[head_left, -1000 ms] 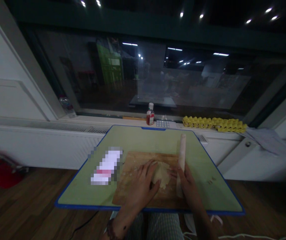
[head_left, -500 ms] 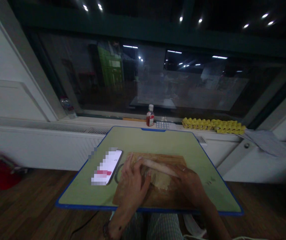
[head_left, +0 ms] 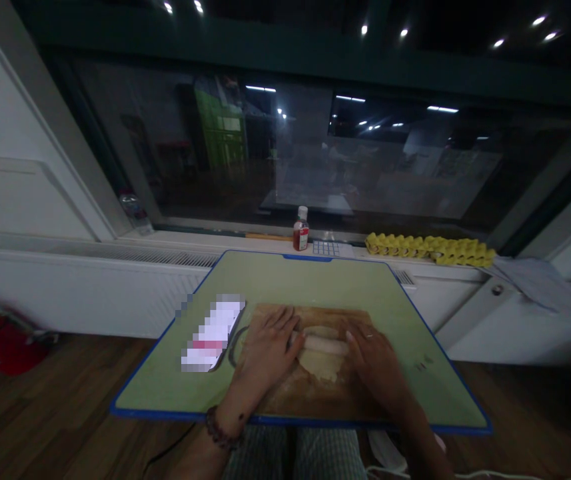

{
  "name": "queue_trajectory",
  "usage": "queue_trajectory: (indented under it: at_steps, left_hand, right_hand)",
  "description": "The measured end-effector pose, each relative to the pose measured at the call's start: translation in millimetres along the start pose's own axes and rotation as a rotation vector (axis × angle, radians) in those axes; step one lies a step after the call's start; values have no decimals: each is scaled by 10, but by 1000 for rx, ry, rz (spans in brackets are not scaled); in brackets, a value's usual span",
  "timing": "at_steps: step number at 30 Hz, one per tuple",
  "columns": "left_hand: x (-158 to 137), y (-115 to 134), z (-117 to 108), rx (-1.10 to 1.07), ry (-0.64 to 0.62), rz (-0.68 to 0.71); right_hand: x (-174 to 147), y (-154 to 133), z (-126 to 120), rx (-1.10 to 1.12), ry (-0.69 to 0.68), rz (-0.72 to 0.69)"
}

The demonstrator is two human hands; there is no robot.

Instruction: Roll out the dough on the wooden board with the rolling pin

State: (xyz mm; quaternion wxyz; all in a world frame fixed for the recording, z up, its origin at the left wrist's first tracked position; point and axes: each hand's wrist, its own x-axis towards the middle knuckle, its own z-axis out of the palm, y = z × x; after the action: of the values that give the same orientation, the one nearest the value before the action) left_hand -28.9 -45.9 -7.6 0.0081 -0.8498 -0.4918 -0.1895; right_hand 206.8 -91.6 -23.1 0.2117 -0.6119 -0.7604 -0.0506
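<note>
A pale rolling pin [head_left: 326, 344] lies across a flattened sheet of dough [head_left: 321, 365] on a wooden cutting board [head_left: 310, 399]. My left hand [head_left: 272, 343] covers the pin's left end, its fingers reaching forward over it and the thumb along its near side. Over the right end, my right hand [head_left: 371, 353] is closed with bent fingers. Both ends of the pin are hidden under the hands. Dough shows on the near and far sides of the pin.
The board rests on a green, blue-edged table [head_left: 265, 277]. A phone [head_left: 215, 333] and a grey curved rim [head_left: 235, 348] lie left of the board. On the windowsill stand a small red-labelled bottle [head_left: 301, 230] and yellow egg cartons [head_left: 428, 249].
The rolling pin has turned from slanting to nearly level across the dough, and has come slightly nearer. My left hand has shifted onto its end; my right hand has moved slightly forward.
</note>
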Motion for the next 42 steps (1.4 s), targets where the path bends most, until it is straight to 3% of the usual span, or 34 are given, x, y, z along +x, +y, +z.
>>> queue_trajectory:
  at_steps: [3, 9, 15, 23, 29, 34, 38, 42]
  left_hand:
    - [16, 34, -14, 16, 14, -10]
    - [-88, 138, 21, 65, 81, -40]
    - [-327, 65, 65, -10, 121, 33]
    - [-791, 105, 82, 65, 258, 131]
    - [-535, -14, 80, -6, 103, 124]
    - [-246, -29, 61, -63, 44, 52]
    - [-255, 9, 41, -73, 57, 32]
    - [-458, 26, 25, -76, 68, 58]
  right_hand:
    - [4, -11, 98, -123, 42, 52]
    - [-38, -73, 208, -386, 114, -8]
    - [-209, -53, 272, -311, 178, -13]
    - [-678, -36, 421, -197, 258, 35]
    - [-387, -113, 290, -274, 86, 202]
    - [-85, -141, 135, -300, 29, 197]
    - [-109, -122, 154, -242, 57, 187]
    - [-329, -116, 246, -200, 121, 171]
